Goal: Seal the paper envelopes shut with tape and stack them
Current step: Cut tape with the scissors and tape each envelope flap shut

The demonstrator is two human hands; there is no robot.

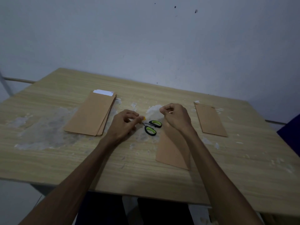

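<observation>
A stack of brown paper envelopes (91,115) lies at the left of the wooden table (48,159), with a white sheet peeking out at its far end. One envelope (170,153) lies in the middle, partly under my right forearm. Another single envelope (210,121) lies at the right. My left hand (124,125) grips a small yellowish tape roll (143,118), mostly hidden by the fingers. My right hand (176,116) hovers over the middle envelope's far end, fingertips pinched together, seemingly on a strip of clear tape pulled from the roll.
Black and green scissors (152,127) lie shut on the table between my hands. Bits of old tape and pale residue are stuck over the table top. A grey wall stands right behind the table. A dark blue object (290,135) shows at the right edge.
</observation>
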